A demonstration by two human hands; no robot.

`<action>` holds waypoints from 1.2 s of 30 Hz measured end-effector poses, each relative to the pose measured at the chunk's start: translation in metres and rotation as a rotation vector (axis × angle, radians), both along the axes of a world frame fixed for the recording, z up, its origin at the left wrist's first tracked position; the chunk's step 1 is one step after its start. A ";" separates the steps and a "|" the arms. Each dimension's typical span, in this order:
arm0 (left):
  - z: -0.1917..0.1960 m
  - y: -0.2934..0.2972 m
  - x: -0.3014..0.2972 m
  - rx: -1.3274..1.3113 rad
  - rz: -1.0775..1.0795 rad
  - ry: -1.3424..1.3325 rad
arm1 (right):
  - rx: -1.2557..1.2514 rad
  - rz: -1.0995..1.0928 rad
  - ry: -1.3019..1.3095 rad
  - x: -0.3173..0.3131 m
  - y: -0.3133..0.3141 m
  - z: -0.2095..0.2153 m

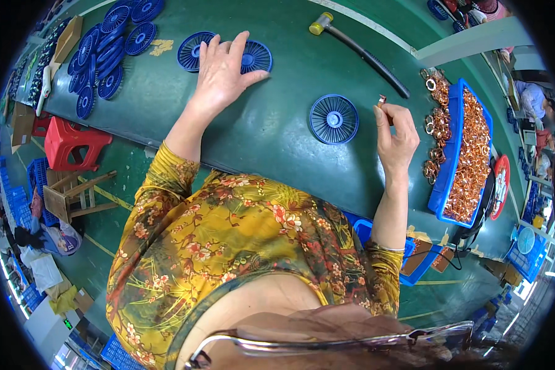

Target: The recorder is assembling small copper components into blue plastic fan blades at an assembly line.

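We observed two bare hands at work above a green table [277, 132]. The left hand [221, 73] was spread, its fingers apart and pointing away from the body, its thumb stretched toward the right hand. It was closed on nothing that we could see; whether the palm pressed on anything we could not tell. Under it lay two blue spoked discs [258, 57], side by side and partly covered by the fingers.

The right hand [398, 132] was pinched, gripping a small copper-coloured piece [382, 100] between thumb and fingers, with one end standing out beyond the tips. Between the hands, nearer the right one and apart from both, a single blue disc [333, 119] lay flat, its pale hub facing up.

Beyond the right hand we noted a mallet [357, 49], its yellow head turned away and its dark handle ending near the fingers. To the right of that hand stood a blue tray [453, 160] filled with copper rings [468, 154]; loose rings [438, 123] lay along its near side, between tray and hand. Well to the left of the left hand we recorded a heap of blue discs [108, 49], some tilted, some stacked. Below the heap, off the table, stood a red stool [74, 145].
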State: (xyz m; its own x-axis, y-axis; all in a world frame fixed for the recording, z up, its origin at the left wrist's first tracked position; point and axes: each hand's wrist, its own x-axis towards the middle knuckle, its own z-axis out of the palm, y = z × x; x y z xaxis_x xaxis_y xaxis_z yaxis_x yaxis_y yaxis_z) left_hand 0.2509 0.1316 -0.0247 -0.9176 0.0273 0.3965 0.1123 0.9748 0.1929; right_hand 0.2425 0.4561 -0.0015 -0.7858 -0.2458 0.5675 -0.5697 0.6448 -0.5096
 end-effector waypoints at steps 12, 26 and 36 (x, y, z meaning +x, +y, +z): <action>0.030 0.070 0.033 0.766 -0.117 -0.025 | 0.075 0.169 0.337 0.033 -0.039 0.019; 0.019 0.095 0.051 1.375 -0.381 -0.369 | 0.143 0.137 0.184 0.040 -0.070 0.013; 0.009 0.104 0.056 1.337 -0.336 -0.283 | 0.003 0.027 0.114 0.048 -0.080 -0.001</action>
